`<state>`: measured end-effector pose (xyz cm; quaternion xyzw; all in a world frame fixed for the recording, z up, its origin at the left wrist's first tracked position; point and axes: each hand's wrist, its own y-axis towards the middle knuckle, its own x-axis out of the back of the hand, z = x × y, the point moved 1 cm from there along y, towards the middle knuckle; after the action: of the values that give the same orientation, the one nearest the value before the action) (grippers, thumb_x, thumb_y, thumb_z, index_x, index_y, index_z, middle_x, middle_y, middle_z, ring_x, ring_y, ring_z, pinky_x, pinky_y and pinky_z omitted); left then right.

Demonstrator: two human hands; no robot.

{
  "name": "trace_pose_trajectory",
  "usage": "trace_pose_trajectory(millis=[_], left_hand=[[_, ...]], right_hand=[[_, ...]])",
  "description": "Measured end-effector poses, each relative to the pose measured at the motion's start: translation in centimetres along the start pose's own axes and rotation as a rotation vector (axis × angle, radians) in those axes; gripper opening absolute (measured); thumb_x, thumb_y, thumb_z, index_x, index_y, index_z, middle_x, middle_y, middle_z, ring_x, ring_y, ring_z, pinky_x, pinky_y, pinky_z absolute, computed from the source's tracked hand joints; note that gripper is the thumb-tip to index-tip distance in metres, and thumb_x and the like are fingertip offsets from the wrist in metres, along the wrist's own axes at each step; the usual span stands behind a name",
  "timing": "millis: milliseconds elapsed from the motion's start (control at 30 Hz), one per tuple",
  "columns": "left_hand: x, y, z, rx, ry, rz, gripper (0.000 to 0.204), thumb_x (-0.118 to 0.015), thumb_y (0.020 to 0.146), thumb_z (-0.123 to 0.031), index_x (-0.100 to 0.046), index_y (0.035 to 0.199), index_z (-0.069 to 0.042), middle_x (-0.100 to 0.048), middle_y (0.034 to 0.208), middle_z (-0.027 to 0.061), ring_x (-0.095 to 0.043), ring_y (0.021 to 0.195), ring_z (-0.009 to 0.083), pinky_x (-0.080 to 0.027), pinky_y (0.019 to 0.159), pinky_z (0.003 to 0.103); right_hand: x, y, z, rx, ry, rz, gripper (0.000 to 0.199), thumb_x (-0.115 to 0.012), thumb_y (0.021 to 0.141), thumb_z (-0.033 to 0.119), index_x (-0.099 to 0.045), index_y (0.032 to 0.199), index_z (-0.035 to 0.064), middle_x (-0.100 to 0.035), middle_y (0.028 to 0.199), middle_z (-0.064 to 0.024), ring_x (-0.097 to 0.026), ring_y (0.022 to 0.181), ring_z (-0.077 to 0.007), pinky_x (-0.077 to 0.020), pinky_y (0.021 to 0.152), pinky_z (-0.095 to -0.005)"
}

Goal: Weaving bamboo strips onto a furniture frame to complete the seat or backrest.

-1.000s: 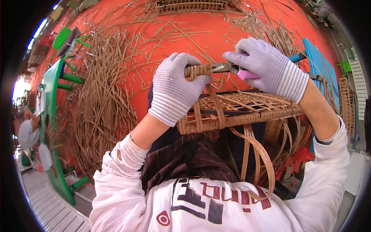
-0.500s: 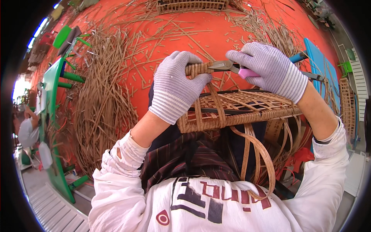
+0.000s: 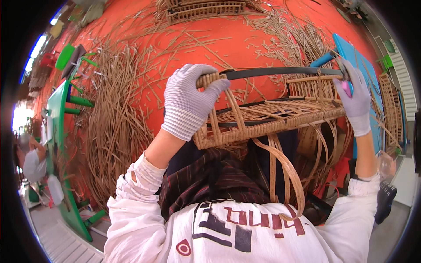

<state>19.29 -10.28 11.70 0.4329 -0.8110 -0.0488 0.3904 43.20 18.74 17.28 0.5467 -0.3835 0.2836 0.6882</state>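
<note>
Over my lap lies a partly woven brown basket point(image 3: 263, 127) with a lattice bottom and a wrapped edge. My left hand point(image 3: 187, 98), in a striped grey-white glove, is closed round the wrapped end of its raised rim point(image 3: 208, 80). From there a bare dark strip point(image 3: 280, 72) of the rim arches to the right. At that strip's right end is my right hand point(image 3: 356, 96), also gloved. It is closed round pink-handled cutters point(image 3: 346, 88); their blades are mostly hidden. Long loose cane strips point(image 3: 289, 168) hang from the basket's near side.
A big heap of brown strips point(image 3: 116, 127) lies on the red floor at left, beside a green table point(image 3: 61, 153). Blue boards point(image 3: 357, 65) stand at right, and another woven basket point(image 3: 206, 12) lies at the far side. At far left a person point(image 3: 35, 162) is seen.
My right hand has moved right with the cutters, away from my left hand to the rim's far right end. The dark strip between my hands now shows. My left hand still grips the rim.
</note>
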Motion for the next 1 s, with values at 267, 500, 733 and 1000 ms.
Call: trace_pose_trajectory(millis=[267, 500, 733, 1000], left_hand=[[-1.3, 1.2, 0.5, 0.192, -0.246, 0.169, 0.016, -0.069, 0.088, -0.014, -0.069, 0.095, 0.001, -0.065, 0.086, 0.0014, -0.057, 0.082, 0.008, -0.046, 0.077, 0.024], [-1.2, 2.1, 5.0, 0.14, -0.208, 0.22, 0.018, -0.063, 0.095, -0.011, -0.067, 0.103, 0.005, -0.064, 0.094, 0.0019, -0.056, 0.087, 0.0084, -0.046, 0.081, 0.024], [1.5, 1.7, 3.8, 0.148, -0.118, 0.195, 0.02, -0.062, 0.095, -0.01, -0.067, 0.108, 0.004, -0.067, 0.099, 0.0037, -0.06, 0.094, 0.0108, -0.048, 0.088, 0.026], [-2.4, 1.0, -0.1, 0.101, -0.25, 0.068, 0.016, -0.064, 0.092, -0.011, -0.07, 0.096, 0.003, -0.071, 0.09, 0.0086, -0.065, 0.083, 0.013, -0.051, 0.077, 0.028]], right_hand=[[5.0, -23.1, -8.6, -0.685, -0.345, -0.084, 0.051, -0.076, 0.082, 0.027, -0.058, 0.126, 0.0092, -0.063, 0.1, -0.016, -0.062, 0.09, -0.035, -0.051, 0.081, -0.043], [7.8, -33.5, -8.1, -0.955, -0.53, 0.01, 0.051, -0.075, 0.079, 0.036, -0.058, 0.122, 0.0141, -0.063, 0.106, -0.0162, -0.062, 0.099, -0.0371, -0.0501, 0.086, -0.0479], [9.8, -33.8, -14.3, -1.076, -0.444, 0.157, 0.044, -0.067, 0.084, 0.036, -0.063, 0.12, 0.0118, -0.067, 0.106, -0.0203, -0.063, 0.096, -0.0406, -0.0512, 0.084, -0.0482], [16.7, -40.8, -31.3, -0.906, -0.788, -0.001, 0.058, -0.061, 0.092, 0.042, -0.054, 0.137, 0.0056, -0.056, 0.137, -0.0195, -0.051, 0.129, -0.0355, -0.0392, 0.106, -0.0436]])
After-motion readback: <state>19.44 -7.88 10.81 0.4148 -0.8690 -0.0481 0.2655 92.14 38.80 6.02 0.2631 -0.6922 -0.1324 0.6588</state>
